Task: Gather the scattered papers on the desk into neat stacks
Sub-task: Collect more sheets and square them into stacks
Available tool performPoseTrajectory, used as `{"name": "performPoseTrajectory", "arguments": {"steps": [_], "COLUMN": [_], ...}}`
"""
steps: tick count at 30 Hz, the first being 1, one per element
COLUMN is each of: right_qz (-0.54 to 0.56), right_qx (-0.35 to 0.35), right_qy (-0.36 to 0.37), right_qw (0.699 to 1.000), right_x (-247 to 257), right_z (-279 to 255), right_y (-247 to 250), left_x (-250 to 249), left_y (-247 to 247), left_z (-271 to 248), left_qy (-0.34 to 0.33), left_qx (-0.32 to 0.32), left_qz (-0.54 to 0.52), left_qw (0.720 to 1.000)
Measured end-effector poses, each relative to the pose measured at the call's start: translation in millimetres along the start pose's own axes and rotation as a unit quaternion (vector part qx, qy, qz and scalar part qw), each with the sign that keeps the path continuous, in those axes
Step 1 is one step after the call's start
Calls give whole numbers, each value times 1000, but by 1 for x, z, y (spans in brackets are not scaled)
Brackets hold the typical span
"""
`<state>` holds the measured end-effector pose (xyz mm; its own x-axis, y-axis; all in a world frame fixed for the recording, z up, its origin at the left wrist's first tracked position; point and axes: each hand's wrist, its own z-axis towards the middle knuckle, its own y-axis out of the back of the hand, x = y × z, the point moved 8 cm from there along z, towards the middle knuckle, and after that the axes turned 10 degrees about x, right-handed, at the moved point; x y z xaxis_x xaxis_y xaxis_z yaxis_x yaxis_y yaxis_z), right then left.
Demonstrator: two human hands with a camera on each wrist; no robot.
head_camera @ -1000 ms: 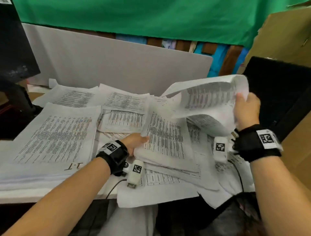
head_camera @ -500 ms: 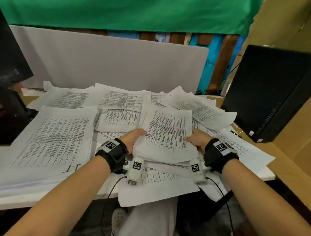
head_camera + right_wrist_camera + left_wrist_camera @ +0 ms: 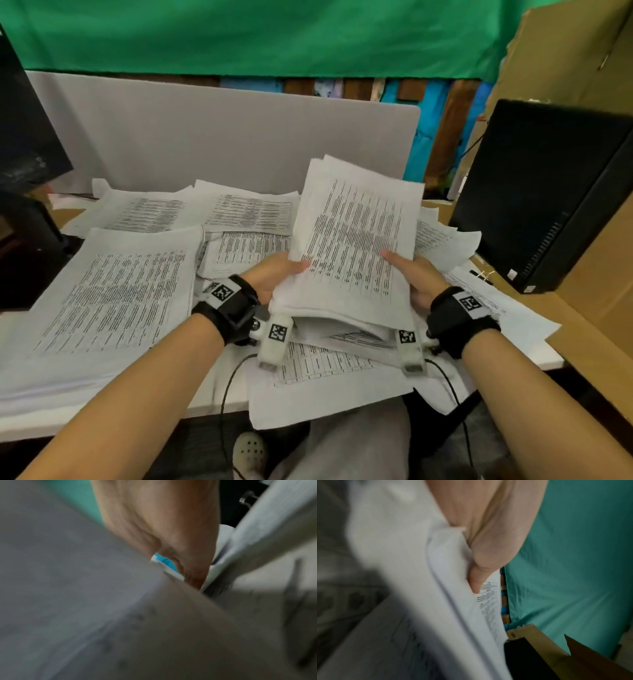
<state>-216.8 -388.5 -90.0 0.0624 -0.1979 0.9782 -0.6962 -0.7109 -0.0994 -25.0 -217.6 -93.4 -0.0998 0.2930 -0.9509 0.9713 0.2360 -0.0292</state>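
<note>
A thick bundle of printed papers (image 3: 349,240) is tilted up off the desk, its far edge raised. My left hand (image 3: 277,279) grips its left side, thumb on the printed face, and my right hand (image 3: 412,277) grips its right side the same way. The left wrist view shows the left hand's thumb (image 3: 479,577) pressed on the bundle (image 3: 436,588). In the blurred right wrist view the right hand (image 3: 171,534) lies between sheets (image 3: 171,628). A large neat stack (image 3: 102,298) lies at the left. Loose sheets (image 3: 246,212) cover the desk behind and below.
A grey partition (image 3: 222,137) stands along the desk's back. A black computer case (image 3: 548,198) stands at the right beside cardboard (image 3: 603,308). A dark monitor (image 3: 24,137) is at the left. Sheets (image 3: 325,387) hang over the desk's front edge above my lap.
A second ago my right hand held a curled sheaf aloft at the right; it laid it down. Both hands then took the middle bundle by its sides and have now tipped it up.
</note>
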Motion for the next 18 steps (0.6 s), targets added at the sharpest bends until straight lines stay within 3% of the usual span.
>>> {"name": "performPoseTrajectory", "arguments": {"steps": [2, 3, 6, 8, 11, 14, 16, 18], "right_qz": [50, 41, 4, -8, -2, -4, 0, 4], "right_qx": [39, 25, -85, -119, -122, -89, -75, -67], "right_qy": [-2, -4, -17, -35, -45, -30, -24, -20], "right_qw": [998, 999, 996, 992, 992, 996, 997, 998], "right_x": [2, 0, -15, -26, -38, -40, -41, -42], "right_z": [-3, 0, 13, 19, 25, 28, 27, 26], "right_y": [-17, -21, -9, 1, 12, 12, 12, 12], "left_x": [-13, -24, -47, -51, -34, -30, -30, -31], "left_y": [7, 12, 53, 90, 127, 130, 128, 129], "left_z": [2, 2, 0, -3, -9, -7, -11, -1], "left_qy": [3, -5, -19, -22, 63, 133, 142, 146], "left_qx": [-5, -22, -164, -251, -325, -301, -300, -257], "left_qz": [11, 8, 13, 60, 106, 211, 261, 310], "left_qw": [1000, 1000, 986, 966, 938, 920, 906, 904]}}
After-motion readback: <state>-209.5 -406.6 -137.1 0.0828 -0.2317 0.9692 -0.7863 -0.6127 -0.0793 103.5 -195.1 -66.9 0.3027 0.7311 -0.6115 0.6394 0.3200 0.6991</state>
